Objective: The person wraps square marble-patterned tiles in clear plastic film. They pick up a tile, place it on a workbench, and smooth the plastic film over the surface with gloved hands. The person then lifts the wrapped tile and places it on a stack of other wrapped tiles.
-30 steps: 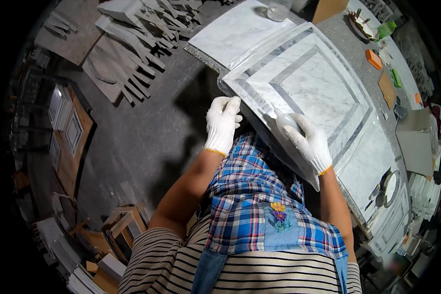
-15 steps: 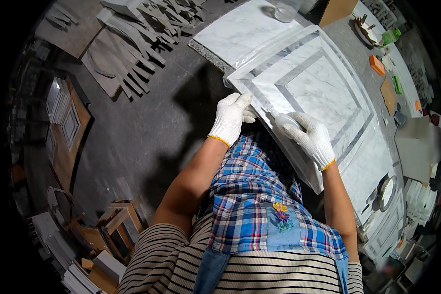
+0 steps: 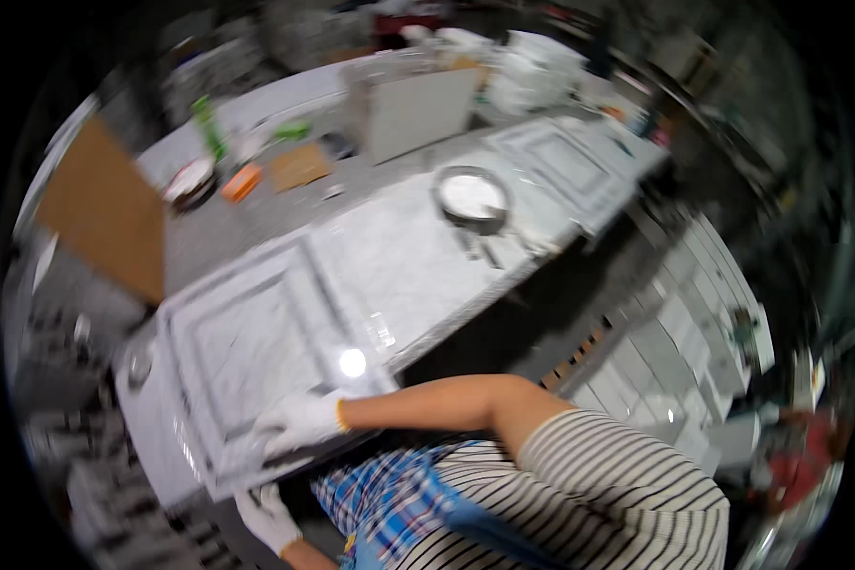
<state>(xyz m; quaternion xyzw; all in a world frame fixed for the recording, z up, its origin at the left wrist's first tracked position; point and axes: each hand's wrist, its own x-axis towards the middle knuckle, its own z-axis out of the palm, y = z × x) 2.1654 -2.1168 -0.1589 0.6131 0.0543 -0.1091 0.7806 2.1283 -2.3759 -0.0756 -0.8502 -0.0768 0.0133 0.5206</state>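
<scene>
A white marble panel (image 3: 247,351) with grey inlaid frames lies on the left part of the table, its near edge facing me. My right hand (image 3: 299,423), in a white knit glove, is over that edge; its fingers are curled and smeared by motion. The small squeeze bottle it held in the earlier frame is hardly discernible now. My left hand (image 3: 266,521), gloved too, is below the panel's near left corner, with thumb and fingers closed at the edge; the fingertips are partly hidden.
A round pan of white material (image 3: 471,197) stands on the marble tabletop. Behind it are an upright grey board (image 3: 420,114), an orange box (image 3: 242,182) and a cardboard piece (image 3: 300,166). A large brown board (image 3: 104,209) stands at left. Pale slabs (image 3: 665,351) lie at right.
My view has swung to the right, blurring the picture, and the panel now appears lower left. Both hands stay by the panel's near edge.
</scene>
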